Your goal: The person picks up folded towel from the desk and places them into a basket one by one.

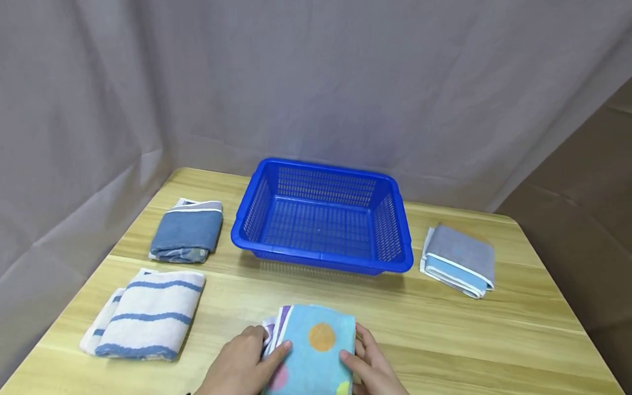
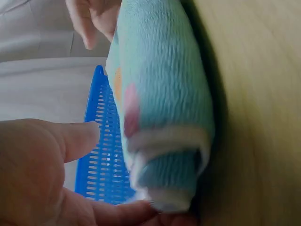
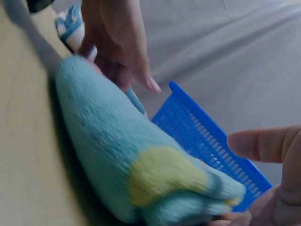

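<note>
A folded light-blue towel (image 1: pixel 308 362) with coloured dots lies on the table at the bottom middle of the head view, purple and white showing at its left edge. My left hand (image 1: pixel 239 362) is at its left side, thumb over the top and fingers at the edge. On the opposite side is my right hand (image 1: pixel 372 370), its fingers along the right edge. Both wrist views show the thumbs raised apart from the towel (image 2: pixel 164 75), while fingers touch its ends low down. Some fingertips are hidden beneath the towel (image 3: pixel 103 122).
A blue plastic basket (image 1: pixel 321 258) stands behind the hands, with nothing inside. Left of it lie a folded dark-blue towel (image 1: pixel 187 230) and a white towel with blue stripes (image 1: pixel 150 315). A folded grey and light-blue towel (image 1: pixel 461 252) lies to the right. Grey cloth hangs behind the table.
</note>
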{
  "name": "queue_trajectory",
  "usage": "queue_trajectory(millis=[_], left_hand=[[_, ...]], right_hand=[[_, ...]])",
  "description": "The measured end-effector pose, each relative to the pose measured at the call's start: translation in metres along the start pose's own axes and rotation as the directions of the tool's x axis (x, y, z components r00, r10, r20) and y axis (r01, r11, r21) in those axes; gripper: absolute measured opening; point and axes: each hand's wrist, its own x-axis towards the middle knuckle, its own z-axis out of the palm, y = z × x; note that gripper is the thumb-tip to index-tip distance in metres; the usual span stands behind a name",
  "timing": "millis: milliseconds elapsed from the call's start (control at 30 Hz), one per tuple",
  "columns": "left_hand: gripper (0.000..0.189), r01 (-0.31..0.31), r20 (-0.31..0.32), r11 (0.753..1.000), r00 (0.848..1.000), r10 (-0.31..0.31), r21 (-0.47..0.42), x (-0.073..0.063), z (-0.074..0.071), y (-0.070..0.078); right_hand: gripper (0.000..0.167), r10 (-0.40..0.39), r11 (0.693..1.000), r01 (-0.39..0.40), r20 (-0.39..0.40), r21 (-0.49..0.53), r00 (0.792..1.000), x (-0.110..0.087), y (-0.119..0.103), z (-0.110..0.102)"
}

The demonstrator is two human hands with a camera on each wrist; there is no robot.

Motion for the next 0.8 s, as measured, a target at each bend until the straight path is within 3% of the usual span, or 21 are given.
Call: queue_trajectory(millis=[133,233,333,500,600,700,767,800], left_hand=[[0.045,-0.041,-0.001,0.994,0.999,0.041,-0.106,0.002,0.005,0.001],[0.044,-0.087,0.042,0.975,0.994,0.098,-0.203,0.004,0.007,0.000],[0.045,-0.095,0.127,0.942,0.982,0.142,-0.320,0.004,0.007,-0.002],[0.048,-0.040,0.263,0.871,0.946,0.191,-0.490,0.002,0.004,-0.005],[0.049,0.014,0.332,0.796,0.913,0.236,-0.605,0.002,0.001,-0.005],[0.049,0.073,0.353,0.673,0.890,0.289,-0.736,0.003,-0.001,-0.003],[0.052,0.081,0.319,0.605,0.900,0.296,-0.792,0.005,-0.001,0.000],[0.054,0.068,0.286,0.586,0.914,0.289,-0.807,0.006,-0.001,0.001]], right_hand=[[0.088,-0.020,0.997,0.018,0.023,0.079,1.000,0.000,0.007,0.007],[0.087,-0.048,0.995,0.047,0.008,0.085,0.999,0.000,0.009,0.010],[0.085,-0.065,0.996,0.066,-0.020,0.065,0.998,0.000,0.009,0.011],[0.083,-0.149,0.986,0.151,-0.026,0.065,0.988,0.000,0.006,0.008],[0.074,-0.206,0.974,0.207,-0.016,0.094,0.978,-0.003,0.005,0.005],[0.061,-0.254,0.960,0.256,-0.027,0.111,0.967,-0.006,0.005,0.000],[0.058,-0.292,0.950,0.296,-0.052,0.101,0.955,-0.006,0.006,-0.002],[0.059,-0.303,0.946,0.308,-0.066,0.096,0.951,-0.005,0.006,-0.003]])
